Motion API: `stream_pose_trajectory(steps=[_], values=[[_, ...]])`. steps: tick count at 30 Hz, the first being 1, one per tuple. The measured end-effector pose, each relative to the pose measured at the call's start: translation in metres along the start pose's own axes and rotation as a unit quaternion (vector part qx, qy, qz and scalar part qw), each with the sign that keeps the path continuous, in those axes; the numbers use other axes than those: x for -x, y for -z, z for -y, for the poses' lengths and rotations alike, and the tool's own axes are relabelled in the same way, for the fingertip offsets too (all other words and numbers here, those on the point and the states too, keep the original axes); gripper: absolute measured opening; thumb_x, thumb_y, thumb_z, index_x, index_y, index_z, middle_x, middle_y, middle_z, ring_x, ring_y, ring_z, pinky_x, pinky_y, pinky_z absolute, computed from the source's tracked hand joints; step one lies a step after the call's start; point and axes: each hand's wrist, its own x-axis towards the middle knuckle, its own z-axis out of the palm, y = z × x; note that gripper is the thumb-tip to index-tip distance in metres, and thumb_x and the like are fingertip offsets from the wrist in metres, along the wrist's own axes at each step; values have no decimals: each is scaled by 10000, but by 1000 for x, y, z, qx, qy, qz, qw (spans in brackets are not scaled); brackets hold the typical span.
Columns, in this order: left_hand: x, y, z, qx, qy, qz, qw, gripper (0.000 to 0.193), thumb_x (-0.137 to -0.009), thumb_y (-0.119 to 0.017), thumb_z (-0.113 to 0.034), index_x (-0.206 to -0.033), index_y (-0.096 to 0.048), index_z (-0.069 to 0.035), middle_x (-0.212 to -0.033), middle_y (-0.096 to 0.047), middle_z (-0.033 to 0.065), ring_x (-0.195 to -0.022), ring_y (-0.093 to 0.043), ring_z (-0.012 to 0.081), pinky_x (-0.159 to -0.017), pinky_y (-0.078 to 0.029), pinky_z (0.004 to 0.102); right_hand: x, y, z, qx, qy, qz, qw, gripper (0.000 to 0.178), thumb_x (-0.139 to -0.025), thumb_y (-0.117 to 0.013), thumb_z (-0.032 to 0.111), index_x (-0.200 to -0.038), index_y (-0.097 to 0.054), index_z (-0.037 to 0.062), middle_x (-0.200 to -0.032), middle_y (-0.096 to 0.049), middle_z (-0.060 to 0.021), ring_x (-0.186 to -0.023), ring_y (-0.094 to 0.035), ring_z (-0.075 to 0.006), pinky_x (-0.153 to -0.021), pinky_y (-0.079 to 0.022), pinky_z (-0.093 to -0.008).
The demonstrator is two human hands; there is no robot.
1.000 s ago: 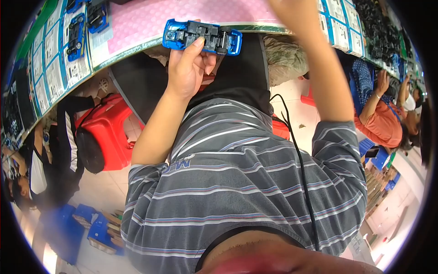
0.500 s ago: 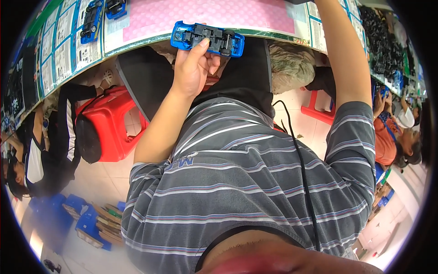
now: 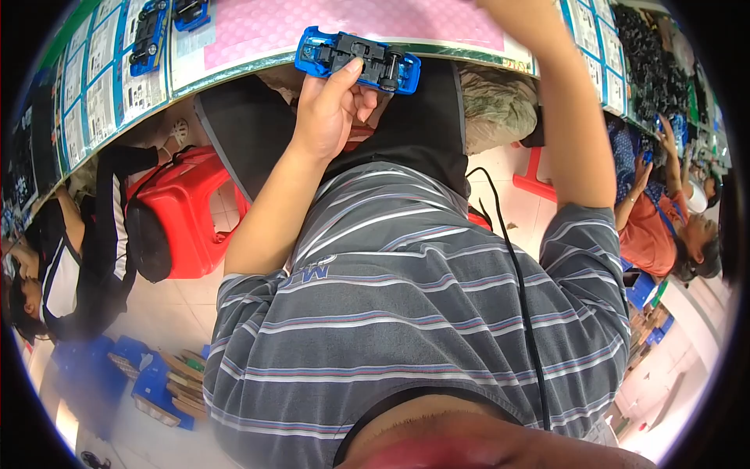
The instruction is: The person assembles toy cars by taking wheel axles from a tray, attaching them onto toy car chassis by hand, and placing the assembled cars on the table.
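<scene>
Blue toy cars [image 3: 376, 57]: left hand [image 3: 323, 117] holds one, two lie upper left

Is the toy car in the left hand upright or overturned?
Overturned: the toy car in the left hand shows its black underside to the camera.

Bright light, bowed fisheye edges, black corners, hazy blur at lower left.

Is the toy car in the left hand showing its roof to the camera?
No, the left hand holds the blue toy car with its black underside toward the camera.
</scene>
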Motion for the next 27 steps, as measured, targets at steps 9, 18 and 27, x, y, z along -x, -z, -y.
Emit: stream_pose_trajectory(steps=[9, 18, 27], values=[[5, 5, 5, -38, 21, 13, 999, 252, -1017, -522, -224, -1201, -520, -52, -898, -607, 56, -659, -572, 116, -526, -428, 233, 24, -59, 56, -149, 87, 164, 971, 288, -864, -705, 115, -1115, -688, -25, -964, -672, -203, -892, -652, -352, -806, -518, -382], [13, 9, 2, -65, 56, -1, 996, 295, -1005, -537, -197, -1256, -472, -56, -940, -589, 63, -702, -579, 141, -523, -416, 238, 21, -64, 56, -218, 21, 119, 968, 221, -868, -703, 73, -1063, -691, -30, -900, -712, -177, -829, -690, -298, -762, -543, -358], [13, 14, 10, -71, 71, 18, 995, 238, -1023, -482, -165, -1227, -491, -42, -913, -609, 86, -695, -586, 155, -517, -419, 235, 34, -73, 66, -173, 139, 40, 974, 288, -832, -729, 97, -1074, -651, -39, -1044, -598, -194, -970, -612, -366, -859, -509, -390]])
